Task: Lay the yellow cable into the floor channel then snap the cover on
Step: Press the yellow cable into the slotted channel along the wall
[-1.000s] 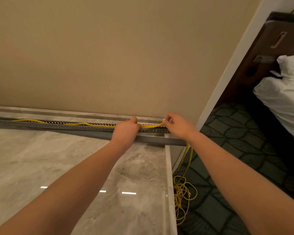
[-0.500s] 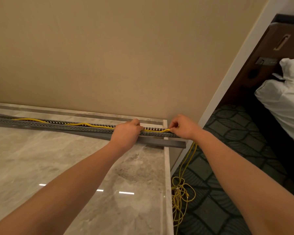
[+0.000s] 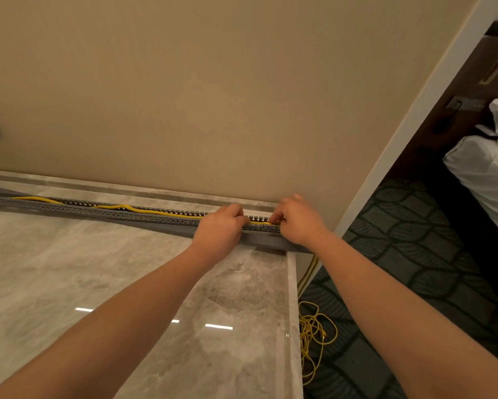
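A grey slotted floor channel [image 3: 98, 212] runs along the foot of the beige wall on the marble floor. The yellow cable [image 3: 144, 209] lies inside it, with a small hump near the middle. My left hand [image 3: 221, 228] sits on the channel, fingers curled down onto the cable. My right hand [image 3: 296, 220] pinches the cable at the channel's right end. A short stretch of cable [image 3: 259, 223] shows between the hands. The cable drops off the end to a loose tangle [image 3: 314, 335] on the carpet. A flat grey strip [image 3: 167, 227], maybe the cover, lies along the channel's near side.
The marble floor [image 3: 98, 283] ends at a raised edge [image 3: 292, 283], with dark patterned carpet [image 3: 400, 254] to the right. A bed with white bedding [image 3: 486, 168] and a dark wooden headboard stand at far right. A white wall corner [image 3: 400, 139] rises beside my right hand.
The cable stretch between my hands has gone down flat into the channel. My right hand slid right to the channel's end, then closer to my left hand. The view shifted slightly.
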### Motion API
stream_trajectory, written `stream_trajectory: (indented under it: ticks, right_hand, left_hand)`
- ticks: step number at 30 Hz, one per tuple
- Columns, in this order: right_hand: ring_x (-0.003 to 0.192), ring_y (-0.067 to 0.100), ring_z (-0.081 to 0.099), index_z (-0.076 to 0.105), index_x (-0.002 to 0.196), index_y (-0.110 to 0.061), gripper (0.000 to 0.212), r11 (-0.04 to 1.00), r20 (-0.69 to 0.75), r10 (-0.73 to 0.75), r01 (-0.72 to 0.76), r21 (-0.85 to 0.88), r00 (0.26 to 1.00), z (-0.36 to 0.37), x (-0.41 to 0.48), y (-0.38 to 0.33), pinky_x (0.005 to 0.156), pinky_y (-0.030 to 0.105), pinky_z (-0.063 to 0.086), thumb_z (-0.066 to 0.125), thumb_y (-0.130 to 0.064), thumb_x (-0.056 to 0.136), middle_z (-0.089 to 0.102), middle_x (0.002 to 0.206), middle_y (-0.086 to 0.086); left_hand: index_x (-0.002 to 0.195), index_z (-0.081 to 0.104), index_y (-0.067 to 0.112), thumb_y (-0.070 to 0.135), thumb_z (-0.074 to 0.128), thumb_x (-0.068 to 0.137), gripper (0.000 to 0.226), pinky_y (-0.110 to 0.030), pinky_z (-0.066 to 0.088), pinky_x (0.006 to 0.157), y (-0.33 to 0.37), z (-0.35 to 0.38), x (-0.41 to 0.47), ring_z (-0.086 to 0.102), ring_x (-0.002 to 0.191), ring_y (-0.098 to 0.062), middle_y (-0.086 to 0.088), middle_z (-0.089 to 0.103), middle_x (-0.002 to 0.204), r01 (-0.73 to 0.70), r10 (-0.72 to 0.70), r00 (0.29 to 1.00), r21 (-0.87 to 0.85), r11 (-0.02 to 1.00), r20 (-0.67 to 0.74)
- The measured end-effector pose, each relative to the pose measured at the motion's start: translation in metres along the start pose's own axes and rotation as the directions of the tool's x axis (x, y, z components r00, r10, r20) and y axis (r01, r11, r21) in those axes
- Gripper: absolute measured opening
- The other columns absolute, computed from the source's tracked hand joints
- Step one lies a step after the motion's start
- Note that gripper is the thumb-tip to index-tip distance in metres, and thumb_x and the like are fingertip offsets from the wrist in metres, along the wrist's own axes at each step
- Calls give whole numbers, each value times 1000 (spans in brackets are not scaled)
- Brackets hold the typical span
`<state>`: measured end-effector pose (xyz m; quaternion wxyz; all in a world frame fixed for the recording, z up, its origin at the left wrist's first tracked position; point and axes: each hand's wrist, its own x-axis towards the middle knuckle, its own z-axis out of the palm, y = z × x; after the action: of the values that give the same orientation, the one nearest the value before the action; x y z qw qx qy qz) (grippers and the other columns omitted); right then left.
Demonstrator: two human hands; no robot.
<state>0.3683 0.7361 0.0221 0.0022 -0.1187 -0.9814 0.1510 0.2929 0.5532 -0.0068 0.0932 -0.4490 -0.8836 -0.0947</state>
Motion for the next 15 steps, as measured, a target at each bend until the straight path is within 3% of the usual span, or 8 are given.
stream_trajectory:
  ticks: [7,12,15]
  right_hand:
    - [91,23,61,73,87,-20,23,976,-104,206,-198,89,973,5,-5,-6,75,38,54,57,-3,83,66,101,5]
    - [92,25,60,74,92,-17,25,983,-149,179,-181,2,973,11,-11,-7,70,34,50,51,-15,86,66,98,8]
    - [83,26,60,72,87,-14,25,985,-133,128,-142,-101,983,8,-12,-12,64,34,50,49,-24,84,69,88,8]
  left_hand:
    - [113,66,18,19,52,91,27,-35,49,60,2,2,-3,55,98,-22,-3,54,106,57,-57,998,4,998,17]
    - [121,60,20,18,46,92,32,-35,49,69,3,5,-4,53,105,-21,1,57,112,65,-66,996,37,997,55]
    - [129,56,21,15,46,93,38,-37,50,73,0,3,-5,51,112,-21,1,56,119,43,-42,995,-10,999,85]
